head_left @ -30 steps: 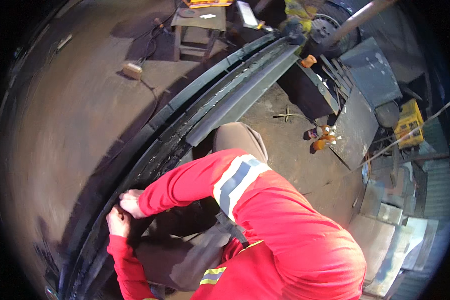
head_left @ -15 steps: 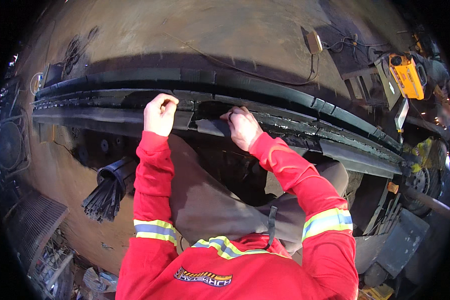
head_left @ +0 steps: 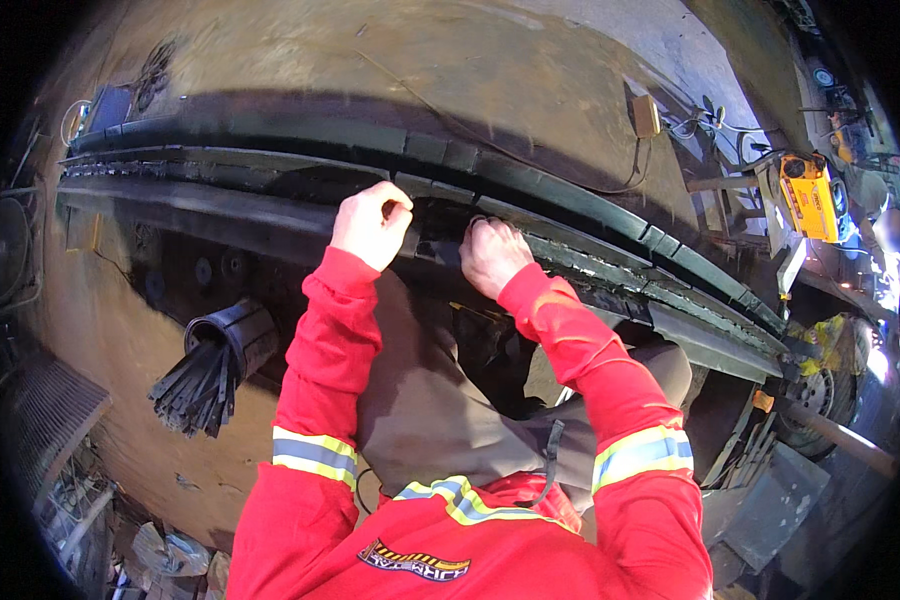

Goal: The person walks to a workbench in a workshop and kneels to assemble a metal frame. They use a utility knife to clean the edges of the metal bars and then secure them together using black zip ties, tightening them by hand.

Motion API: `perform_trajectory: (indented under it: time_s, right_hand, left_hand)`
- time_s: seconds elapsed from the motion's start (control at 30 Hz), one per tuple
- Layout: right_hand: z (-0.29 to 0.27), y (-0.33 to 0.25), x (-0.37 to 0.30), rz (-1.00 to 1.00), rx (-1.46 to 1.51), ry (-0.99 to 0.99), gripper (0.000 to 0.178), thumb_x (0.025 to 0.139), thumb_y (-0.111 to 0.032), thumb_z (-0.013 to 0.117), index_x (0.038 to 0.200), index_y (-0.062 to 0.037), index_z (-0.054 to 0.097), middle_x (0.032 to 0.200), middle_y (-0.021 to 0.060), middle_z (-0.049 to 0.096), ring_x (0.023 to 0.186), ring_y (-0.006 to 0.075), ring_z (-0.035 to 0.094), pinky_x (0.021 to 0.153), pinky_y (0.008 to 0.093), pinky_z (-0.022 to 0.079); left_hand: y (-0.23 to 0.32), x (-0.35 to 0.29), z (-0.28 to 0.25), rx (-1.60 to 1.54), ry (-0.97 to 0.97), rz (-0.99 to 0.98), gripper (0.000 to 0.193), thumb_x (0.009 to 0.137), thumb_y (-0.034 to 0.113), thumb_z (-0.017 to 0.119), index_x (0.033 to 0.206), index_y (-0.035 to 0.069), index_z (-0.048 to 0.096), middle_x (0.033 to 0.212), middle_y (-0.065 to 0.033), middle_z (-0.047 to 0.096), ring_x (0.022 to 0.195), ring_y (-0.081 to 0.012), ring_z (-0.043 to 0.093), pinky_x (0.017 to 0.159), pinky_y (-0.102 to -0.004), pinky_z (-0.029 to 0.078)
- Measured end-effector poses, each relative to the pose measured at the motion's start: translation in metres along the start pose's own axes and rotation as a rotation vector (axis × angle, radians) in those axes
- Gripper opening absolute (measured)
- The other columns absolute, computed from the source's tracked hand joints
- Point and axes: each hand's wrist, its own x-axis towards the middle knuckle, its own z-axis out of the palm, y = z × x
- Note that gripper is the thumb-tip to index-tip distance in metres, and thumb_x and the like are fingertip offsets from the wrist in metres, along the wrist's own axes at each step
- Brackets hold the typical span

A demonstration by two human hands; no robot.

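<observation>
A long dark metal beam (head_left: 220,212), with ridges and narrow slots, stretches from left to right in front of my lap. My left hand (head_left: 368,228) is at the middle of the beam, its thumb and index finger curled into a pinch; whatever is between them is too small to tell. Just to the right, my right hand (head_left: 494,256) lies palm down against the beam's near side, fingers bent over the edge. Its fingertips are partly hidden, so what they grip cannot be made out. Between the hands the beam is in dark shadow.
A bucket (head_left: 262,330) on its side holds several thin black strips (head_left: 202,385), left of my knee. On the right are a yellow machine (head_left: 810,198), yellow cloth (head_left: 825,345) and a wheel (head_left: 815,395). A cable runs behind the beam to a small brown box (head_left: 646,116).
My left hand has moved right along the beam, closer to my right hand, which has shifted slightly. The whole view has turned a little.
</observation>
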Motion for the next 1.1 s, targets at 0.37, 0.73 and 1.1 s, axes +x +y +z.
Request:
perform_trajectory:
  time_s: [0.37,0.73,1.1]
  right_hand:
    - [0.013,-0.02,-0.001,-0.011,0.014,0.156,0.027,0.085,-0.03,0.056,0.095,-0.0057,0.063,0.091,0.0215,0.063,0.09,0.0402,0.06,0.083,0.0493,0.047]
    - [-0.029,-0.044,0.047,0.231,0.011,-0.36,0.055,0.068,-0.029,0.079,0.116,-0.0069,0.062,0.121,0.0195,0.06,0.112,0.036,0.059,0.094,0.044,0.05]
    - [-0.031,-0.074,0.048,0.101,-0.252,-0.315,0.056,0.065,-0.025,0.083,0.112,-0.0046,0.061,0.118,0.0216,0.06,0.111,0.0374,0.058,0.092,0.0427,0.051]
  left_hand:
    - [0.004,-0.001,-0.001,-0.066,-0.015,-0.045,0.007,0.082,0.005,0.063,0.088,0.002,0.067,0.069,-0.0066,0.063,0.056,-0.0108,0.053,0.054,-0.0267,0.043]
    - [0.005,0.001,-0.001,-0.063,0.017,-0.066,0.01,0.079,0.011,0.063,0.084,0.002,0.067,0.071,-0.0154,0.064,0.063,-0.0242,0.063,0.059,-0.0329,0.048]
    - [0.014,0.001,-0.008,-0.039,0.007,-0.126,0.015,0.079,0.011,0.06,0.088,0.003,0.069,0.082,-0.0134,0.068,0.075,-0.0245,0.066,0.069,-0.0327,0.05]
